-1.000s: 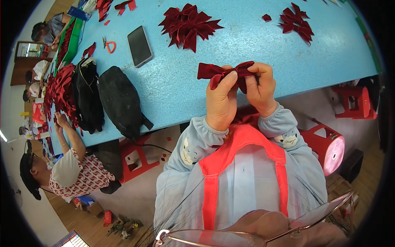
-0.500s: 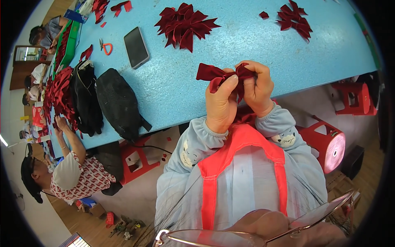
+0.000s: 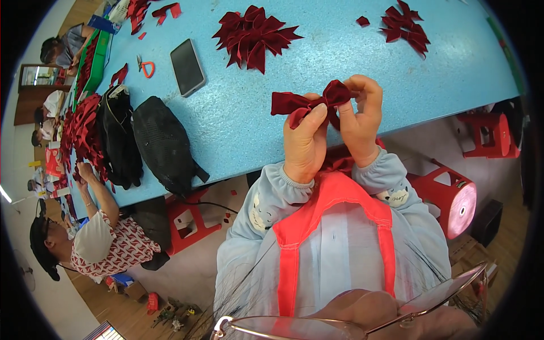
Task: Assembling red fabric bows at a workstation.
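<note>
Two hands, the left hand (image 3: 306, 144) and the right hand (image 3: 360, 122), share one dark red ribbon bow (image 3: 309, 102) at the centre of the view. On the blue counter (image 3: 351, 51) lie two loose piles of finished bows: a larger pile (image 3: 255, 35) at 12 o'clock and a smaller pile (image 3: 405, 25) at 1 o'clock, with one stray red scrap (image 3: 362, 21) between them. There is one dark phone (image 3: 187, 67) at 11 o'clock, one pair of orange-handled scissors (image 3: 146, 67) just beyond it, and two black bags (image 3: 164, 144) (image 3: 118, 139) at 9 o'clock. Three red plastic stools (image 3: 447, 195) (image 3: 490, 133) (image 3: 187, 218) stand under the counter's edge. One other person (image 3: 99, 238) sits at 8 o'clock; more heads at 10 o'clock are too small to count.
</note>
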Demonstrator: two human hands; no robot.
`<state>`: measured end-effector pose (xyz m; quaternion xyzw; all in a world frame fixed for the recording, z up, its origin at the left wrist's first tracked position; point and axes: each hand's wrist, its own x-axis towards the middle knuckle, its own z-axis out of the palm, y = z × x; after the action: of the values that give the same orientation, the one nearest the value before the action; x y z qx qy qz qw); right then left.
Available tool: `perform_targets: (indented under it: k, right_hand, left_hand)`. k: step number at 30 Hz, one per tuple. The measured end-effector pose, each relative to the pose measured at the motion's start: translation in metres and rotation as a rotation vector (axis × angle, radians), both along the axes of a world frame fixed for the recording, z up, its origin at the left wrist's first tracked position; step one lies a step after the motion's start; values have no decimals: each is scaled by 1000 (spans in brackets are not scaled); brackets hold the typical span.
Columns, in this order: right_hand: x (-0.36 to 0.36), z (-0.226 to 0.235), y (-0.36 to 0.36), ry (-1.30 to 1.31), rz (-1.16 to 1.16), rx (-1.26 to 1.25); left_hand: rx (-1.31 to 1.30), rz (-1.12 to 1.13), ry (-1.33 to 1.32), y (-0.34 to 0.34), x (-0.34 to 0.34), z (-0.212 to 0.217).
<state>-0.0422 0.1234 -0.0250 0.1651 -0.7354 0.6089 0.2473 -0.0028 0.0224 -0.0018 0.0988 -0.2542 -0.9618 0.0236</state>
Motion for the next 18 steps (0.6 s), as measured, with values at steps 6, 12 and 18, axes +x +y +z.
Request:
perform_targets:
  k: [6,12,18]
  right_hand:
    - [3,10,5,-256,121,-16]
    - [4,12,12,-519,380,-345]
    - [11,19,5,-865,465,-713]
  left_hand:
    - [-25,32,55,-6,-4,-4]
    - [-45,52,30,-6,-4,-6]
    - [-54,84,20,-6,-3,-8]
